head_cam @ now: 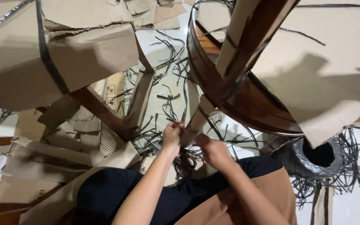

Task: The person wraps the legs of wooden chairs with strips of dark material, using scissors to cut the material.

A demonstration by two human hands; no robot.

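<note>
I look down at my two hands, close together over my lap. My left hand [172, 133] pinches the lower end of a cardboard-wrapped wooden leg [198, 118] that slants down from a round dark wooden piece of furniture [246, 104]. My right hand [212, 149] is closed on the same wrapped end, just below and to the right. Black plastic strapping [188, 160] hangs in a tangle beneath both hands. Which fingers grip cardboard and which grip strap is hidden.
A second furniture piece wrapped in cardboard and a black strap [46, 58] stands at the left with bare wooden legs [140, 98]. Torn cardboard sheets [59, 154] and cut black straps [169, 62] litter the white floor. A dark plastic-lined hole [319, 156] lies at the right.
</note>
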